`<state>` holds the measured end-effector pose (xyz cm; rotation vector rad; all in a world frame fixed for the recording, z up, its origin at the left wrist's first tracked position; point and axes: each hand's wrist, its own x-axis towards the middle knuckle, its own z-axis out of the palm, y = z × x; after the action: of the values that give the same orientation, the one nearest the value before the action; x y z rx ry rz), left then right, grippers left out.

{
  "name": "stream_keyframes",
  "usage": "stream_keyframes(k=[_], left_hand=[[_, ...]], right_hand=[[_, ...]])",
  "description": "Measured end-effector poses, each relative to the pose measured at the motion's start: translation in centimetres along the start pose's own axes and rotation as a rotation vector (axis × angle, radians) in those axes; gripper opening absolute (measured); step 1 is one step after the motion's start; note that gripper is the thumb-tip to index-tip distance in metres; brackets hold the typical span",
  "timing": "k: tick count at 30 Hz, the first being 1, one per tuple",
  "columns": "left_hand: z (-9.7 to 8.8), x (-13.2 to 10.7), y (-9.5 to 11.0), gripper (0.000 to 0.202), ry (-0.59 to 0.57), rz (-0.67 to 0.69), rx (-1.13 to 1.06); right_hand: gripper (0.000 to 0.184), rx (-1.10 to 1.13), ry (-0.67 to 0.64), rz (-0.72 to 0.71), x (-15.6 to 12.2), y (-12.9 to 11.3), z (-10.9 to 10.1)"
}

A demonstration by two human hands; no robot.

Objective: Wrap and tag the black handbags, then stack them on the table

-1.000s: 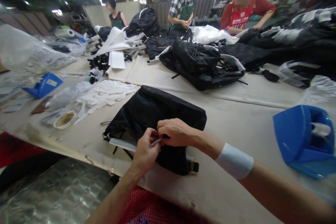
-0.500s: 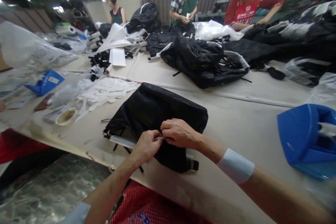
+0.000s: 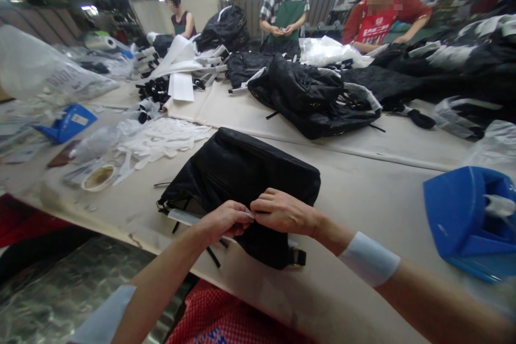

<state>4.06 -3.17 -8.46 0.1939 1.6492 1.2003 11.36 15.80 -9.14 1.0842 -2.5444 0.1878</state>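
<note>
1. The black bag [image 3: 237,164] lies flat on the counter [image 3: 363,188], near the front edge and directly under both hands.
2. The left hand [image 3: 226,221] has its grip closed on a small white strip [image 3: 249,215], pinched between thumb and fingertips. A light pinch close to the strip's end should give the finest control.
3. The right hand [image 3: 287,214] meets it over the bag, fingers curled. Its fingertips are hidden, so I cannot tell whether that grip is closed on the strip, the bag or nothing.
4. Working well here probably means keeping both sets of fingertips close together and steadying the bag with the right hand, so the soft material does not shift.
5. Keep the wrists clear of the loose black strap [image 3: 213,257] below the left hand and the buckle [image 3: 298,258] at the bag's near corner; either could snag.
6. Small, even finger movements should avoid creasing the bag.
</note>
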Motion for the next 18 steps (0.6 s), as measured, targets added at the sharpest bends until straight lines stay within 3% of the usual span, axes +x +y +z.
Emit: stream_keyframes(k=[8,13,18], left_hand=[[-1.0,-0.1,0.7,0.038,-0.156,-0.04,-0.099],[-0.3,0.8,0.2,0.033,-0.024,-0.013,0.018],[0.3,1.0,0.3,0.029,0.063,0.014,0.039]], right_hand=[[0.032,0.08,0.06,0.087,-0.5,-0.3,1.0],[0.031,0.098,0.03,0.077,-1.1,0.0,1.3],[0.022,0.434,0.111,0.18,-0.8,0.4,-1.1]])
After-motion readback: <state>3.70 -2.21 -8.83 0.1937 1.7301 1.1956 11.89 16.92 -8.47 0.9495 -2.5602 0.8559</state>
